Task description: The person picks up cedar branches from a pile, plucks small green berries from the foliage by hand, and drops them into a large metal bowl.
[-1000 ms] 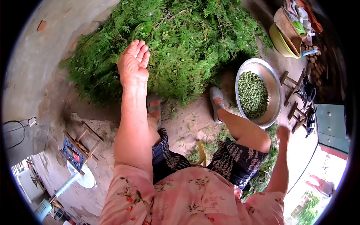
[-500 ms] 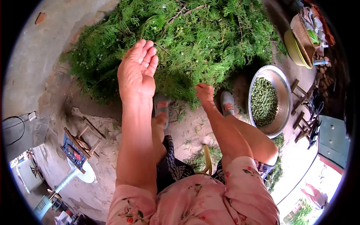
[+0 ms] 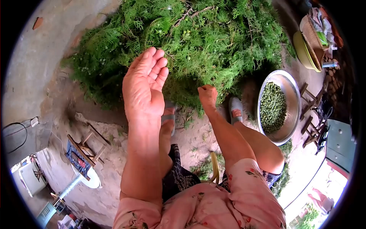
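A big heap of green, scale-leaved conifer branches [image 3: 213,49] with small pale cones spreads across the ground in front of me. My left hand [image 3: 146,84] is raised at the heap's near edge, palm up, fingers apart and loosely curled; I see nothing lying in the palm. Against the lower foliage, my right hand [image 3: 208,95] is closed with its back toward me. Whatever its fingers hold is hidden. To the right stands a wide metal basin [image 3: 292,110] partly filled with small round green cones [image 3: 272,108].
My feet in grey shoes [image 3: 236,107] rest at the heap's edge. Wooden stools stand at left [image 3: 87,150] and beyond the basin [image 3: 310,99]. A yellow-green tub [image 3: 303,53] with a wicker basket [image 3: 313,42] is at upper right. A blue-grey cabinet [image 3: 339,141] stands at far right.
My left hand has come slightly back toward my body, its fingers a little more curled. My right hand stays closed at the foliage. The whole view has shifted slightly.
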`<state>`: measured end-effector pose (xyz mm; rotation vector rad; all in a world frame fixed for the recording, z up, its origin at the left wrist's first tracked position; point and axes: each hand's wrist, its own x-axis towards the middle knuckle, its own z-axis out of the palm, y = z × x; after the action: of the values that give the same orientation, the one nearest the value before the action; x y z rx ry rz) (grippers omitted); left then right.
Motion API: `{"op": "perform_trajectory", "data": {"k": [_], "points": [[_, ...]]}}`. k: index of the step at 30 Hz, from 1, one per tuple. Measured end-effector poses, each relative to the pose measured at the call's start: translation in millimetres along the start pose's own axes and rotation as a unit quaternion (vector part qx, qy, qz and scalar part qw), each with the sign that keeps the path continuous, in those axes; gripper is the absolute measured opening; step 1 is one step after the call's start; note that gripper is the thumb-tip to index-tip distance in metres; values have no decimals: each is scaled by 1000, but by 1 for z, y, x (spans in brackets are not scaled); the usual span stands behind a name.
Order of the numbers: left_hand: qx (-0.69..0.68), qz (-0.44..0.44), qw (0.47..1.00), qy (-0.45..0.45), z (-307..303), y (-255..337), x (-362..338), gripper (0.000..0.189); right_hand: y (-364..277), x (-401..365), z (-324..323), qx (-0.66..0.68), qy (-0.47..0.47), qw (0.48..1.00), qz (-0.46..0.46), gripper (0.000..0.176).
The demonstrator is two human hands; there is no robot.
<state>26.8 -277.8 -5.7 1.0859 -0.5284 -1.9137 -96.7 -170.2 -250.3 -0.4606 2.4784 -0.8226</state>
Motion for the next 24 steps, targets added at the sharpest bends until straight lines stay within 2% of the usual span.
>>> {"op": "perform_trajectory", "data": {"k": [2,3,5,7,9,11,14,17,19,21,24], "points": [[3,3,1000,-1,0,-1,-2,19,8,-7,-11,161,-21,986,-34,16],[8,6,1000,-2,1,-2,-3,19,1,-14,-22,161,-16,986,-37,16],[14,7,1000,-16,-1,-8,-3,18,-24,-31,-53,249,-47,967,30,12],[61,-5,998,-14,-2,-14,-4,19,-30,-35,-73,292,-68,954,16,15],[117,-14,993,25,5,-26,-8,19,-41,-40,-93,356,-113,924,80,13],[156,-40,985,55,8,-37,-11,21,-53,-41,-110,378,-122,913,93,12],[130,-76,989,11,4,-50,-7,21,-67,-38,-128,437,-122,885,100,14],[103,-59,993,0,9,-53,-7,19,-64,-20,-129,438,-142,887,42,16],[78,-62,995,-9,7,-54,-4,21,-70,-17,-132,436,-135,888,59,17],[78,-59,995,-3,8,-56,-4,19,-73,-15,-136,500,-134,850,99,18],[68,-98,993,15,13,-59,-5,13,-83,-22,-149,499,-138,850,92,17]]}}
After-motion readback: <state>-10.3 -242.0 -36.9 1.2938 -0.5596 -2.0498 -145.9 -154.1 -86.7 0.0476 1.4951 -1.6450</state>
